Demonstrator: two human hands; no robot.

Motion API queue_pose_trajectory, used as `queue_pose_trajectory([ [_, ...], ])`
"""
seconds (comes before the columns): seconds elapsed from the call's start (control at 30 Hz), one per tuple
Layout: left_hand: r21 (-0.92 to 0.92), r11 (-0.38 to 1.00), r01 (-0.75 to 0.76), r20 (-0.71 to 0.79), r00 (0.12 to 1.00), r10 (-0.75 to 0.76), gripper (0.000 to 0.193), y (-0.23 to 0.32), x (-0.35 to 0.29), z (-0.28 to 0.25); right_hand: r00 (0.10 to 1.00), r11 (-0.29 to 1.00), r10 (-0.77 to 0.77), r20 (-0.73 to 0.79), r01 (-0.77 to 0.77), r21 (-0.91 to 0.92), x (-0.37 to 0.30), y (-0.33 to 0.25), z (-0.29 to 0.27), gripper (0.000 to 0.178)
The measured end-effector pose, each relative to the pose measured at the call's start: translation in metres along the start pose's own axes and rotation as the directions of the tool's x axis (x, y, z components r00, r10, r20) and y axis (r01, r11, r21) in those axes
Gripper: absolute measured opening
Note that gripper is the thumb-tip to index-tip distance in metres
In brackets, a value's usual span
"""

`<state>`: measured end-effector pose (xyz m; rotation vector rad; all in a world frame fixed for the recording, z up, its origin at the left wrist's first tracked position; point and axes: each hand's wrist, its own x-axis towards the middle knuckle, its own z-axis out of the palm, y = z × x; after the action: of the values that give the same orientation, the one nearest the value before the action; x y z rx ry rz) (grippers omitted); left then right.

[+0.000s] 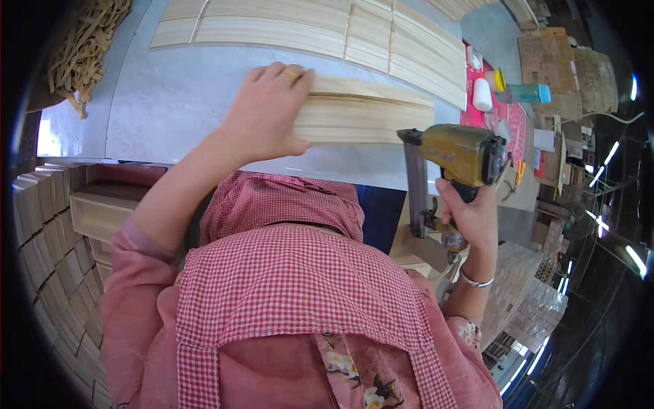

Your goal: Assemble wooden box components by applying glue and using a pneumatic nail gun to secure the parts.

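1. Nail gun [451, 151], held in right hand [475, 217]: tilt could misplace a nail.
2. Wooden piece [371, 121], held under left hand [269, 112] and extending rightward: I judge loose pressure could let it slip.

tan strips [88, 48] heaped, upper left | white bottle [482, 95] near teal container [524, 93] | cardboard box [548, 68] | strip lights [635, 261], right

Yellow nail gun [455, 150] by pale board [364, 123]
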<state>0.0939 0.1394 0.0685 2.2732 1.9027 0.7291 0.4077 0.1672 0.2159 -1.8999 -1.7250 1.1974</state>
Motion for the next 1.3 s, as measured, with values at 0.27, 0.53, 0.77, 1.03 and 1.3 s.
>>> queue_pose_trajectory([
  [0.27, -0.050, 0.998, 0.040, 0.027, 0.999, -0.038, 0.083, 0.019, 0.015, 0.019, 0.999, 1.000, 0.014, 0.035, -0.013, -0.025, -0.011, 0.009, 0.010, 0.014],
  [0.53, -0.106, 0.994, 0.021, -0.053, 0.998, -0.027, 0.080, 0.016, 0.014, 0.028, 0.997, 0.999, 0.052, 0.056, -0.051, -0.013, -0.011, 0.010, 0.014, 0.014],
  [0.77, -0.152, 0.988, 0.025, -0.053, 0.998, -0.034, 0.083, 0.015, 0.013, 0.030, 0.997, 0.990, 0.071, 0.006, -0.071, 0.118, -0.020, 0.016, 0.026, 0.019],
  [1.03, -0.427, 0.904, -0.018, -0.092, 0.995, -0.024, 0.092, -0.007, -0.010, 0.032, 0.999, 0.999, -0.034, -0.034, 0.035, 0.030, -0.033, 0.005, 0.041, 0.020],
  [1.3, -0.656, 0.754, 0.005, -0.022, 0.999, -0.026, 0.096, -0.017, -0.022, 0.036, 0.974, 0.982, -0.187, 0.127, 0.190, -0.015, -0.038, -0.008, 0.075, 0.021],
])
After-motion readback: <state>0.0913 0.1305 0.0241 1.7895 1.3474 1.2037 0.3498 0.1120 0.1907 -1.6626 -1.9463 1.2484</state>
